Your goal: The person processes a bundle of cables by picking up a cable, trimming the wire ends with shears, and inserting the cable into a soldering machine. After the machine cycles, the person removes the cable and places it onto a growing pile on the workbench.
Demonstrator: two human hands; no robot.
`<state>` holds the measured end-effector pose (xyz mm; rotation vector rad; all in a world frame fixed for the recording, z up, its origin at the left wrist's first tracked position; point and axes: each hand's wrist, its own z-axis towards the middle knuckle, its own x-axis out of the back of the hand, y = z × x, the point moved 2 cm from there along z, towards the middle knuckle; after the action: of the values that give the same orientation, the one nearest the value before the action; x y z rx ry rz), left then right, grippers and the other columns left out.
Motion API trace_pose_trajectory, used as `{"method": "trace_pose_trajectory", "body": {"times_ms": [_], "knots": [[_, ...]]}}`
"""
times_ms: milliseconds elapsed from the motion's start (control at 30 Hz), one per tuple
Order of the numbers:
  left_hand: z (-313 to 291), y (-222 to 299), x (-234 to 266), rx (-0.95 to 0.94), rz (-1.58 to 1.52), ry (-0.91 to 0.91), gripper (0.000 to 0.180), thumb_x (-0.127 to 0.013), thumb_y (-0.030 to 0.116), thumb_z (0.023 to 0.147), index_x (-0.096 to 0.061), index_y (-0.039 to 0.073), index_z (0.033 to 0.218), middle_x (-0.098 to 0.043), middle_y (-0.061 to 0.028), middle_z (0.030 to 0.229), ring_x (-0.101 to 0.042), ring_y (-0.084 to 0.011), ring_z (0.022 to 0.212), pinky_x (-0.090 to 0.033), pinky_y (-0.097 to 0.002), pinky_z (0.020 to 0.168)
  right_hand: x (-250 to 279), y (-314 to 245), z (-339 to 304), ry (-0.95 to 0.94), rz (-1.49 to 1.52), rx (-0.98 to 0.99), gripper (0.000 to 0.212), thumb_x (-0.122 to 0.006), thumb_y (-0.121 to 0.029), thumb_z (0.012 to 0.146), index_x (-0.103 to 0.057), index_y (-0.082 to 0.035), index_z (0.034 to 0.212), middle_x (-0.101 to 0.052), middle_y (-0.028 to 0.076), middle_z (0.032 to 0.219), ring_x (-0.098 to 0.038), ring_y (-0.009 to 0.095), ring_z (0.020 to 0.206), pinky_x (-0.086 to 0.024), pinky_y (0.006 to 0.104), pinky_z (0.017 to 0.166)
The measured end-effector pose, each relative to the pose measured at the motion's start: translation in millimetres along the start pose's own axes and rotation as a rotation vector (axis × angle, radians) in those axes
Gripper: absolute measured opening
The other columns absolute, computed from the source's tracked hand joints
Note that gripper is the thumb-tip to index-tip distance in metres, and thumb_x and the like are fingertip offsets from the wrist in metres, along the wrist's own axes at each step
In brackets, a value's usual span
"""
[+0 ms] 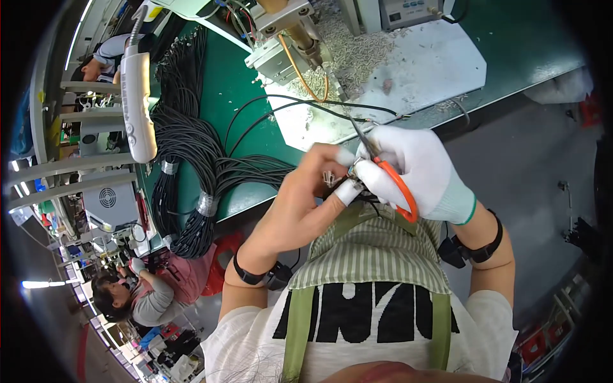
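Note:
My left hand (299,207), with white covers on the thumb and a fingertip, pinches the end of a black cable (255,171) in front of my apron. A small pale connector-like piece (329,178) shows between its fingers. In a white glove, my right hand (426,167) grips orange-handled scissors (403,191), the dark blades pointing up and away from me. The fingertips of both hands meet around the cable end, so the exact contact there is hidden. Two loose black cables (290,105) arch across the table just beyond my hands.
Tied bundles of black cables (204,150) lie on the green table (223,64) at left. A bench machine (287,48) stands ahead on a white plate (440,57) strewn with clippings. A long lamp (135,105) hangs at left. Two other people work farther left.

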<state>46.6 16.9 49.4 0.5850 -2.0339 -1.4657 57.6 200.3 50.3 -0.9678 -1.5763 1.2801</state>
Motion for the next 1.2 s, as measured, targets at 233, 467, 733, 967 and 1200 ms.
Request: {"method": "trace_pose_trajectory", "body": {"times_ms": [233,467,733,967,1200], "knots": [[-18.5,9.1,-13.4,-0.483,0.429,0.261,0.024,-0.063,-0.001,0.08,-0.057,0.004,0.102,-0.055,-0.0039,0.074,-0.054,-0.0092,0.059,-0.041,-0.0238,0.048,-2.1,-4.1,-18.8,-0.194,0.524,-0.271,0.024,-0.054,-0.02,0.089,-0.056,0.002,0.08,-0.052,0.003,0.052,-0.048,0.01,0.04,-0.046,0.0247,0.048],[-28.0,6.0,-19.2,-0.694,0.644,-0.023,0.019,-0.057,-0.005,0.078,-0.059,0.004,0.096,-0.051,-0.0084,0.068,-0.05,-0.0189,0.049,-0.039,-0.0256,0.044,-9.4,4.2,-44.0,-0.377,0.595,-0.489,0.02,-0.052,-0.016,0.091,-0.055,0.001,0.082,-0.054,0.005,0.054,-0.05,0.011,0.04,-0.046,0.0273,0.045],[-20.8,-34.9,-32.7,-0.128,-0.725,0.249,0.015,-0.054,0.001,0.086,-0.052,0.003,0.1,-0.052,0.0016,0.078,-0.049,-0.0073,0.06,-0.04,-0.0212,0.053,-33.7,-15.0,-41.9,0.253,-0.699,0.64,0.012,-0.067,-0.006,0.074,-0.059,-0.002,0.082,-0.057,0.012,0.062,-0.056,0.025,0.049,-0.048,0.032,0.05],[-20.7,-11.3,-8.0,-0.209,-0.35,0.515,0.015,-0.058,-0.002,0.084,-0.051,0.003,0.096,-0.051,0.0041,0.078,-0.043,-0.0008,0.066,-0.036,-0.0167,0.057,-32.0,-25.8,-23.5,0.494,-0.837,0.506,0.028,-0.072,-0.009,0.067,-0.063,-0.008,0.094,-0.056,0.008,0.067,-0.057,0.027,0.06,-0.048,0.0337,0.056],[-16.2,-12.5,-8.3,-0.165,-0.194,0.531,0.019,-0.06,-0.004,0.08,-0.05,0.0,0.095,-0.05,0.0023,0.077,-0.045,0.0,0.072,-0.04,-0.0141,0.063,-40.7,-10.8,-26.3,0.355,-0.997,0.316,0.029,-0.071,-0.011,0.068,-0.065,-0.011,0.096,-0.055,0.006,0.068,-0.056,0.024,0.061,-0.045,0.0347,0.054]]}}
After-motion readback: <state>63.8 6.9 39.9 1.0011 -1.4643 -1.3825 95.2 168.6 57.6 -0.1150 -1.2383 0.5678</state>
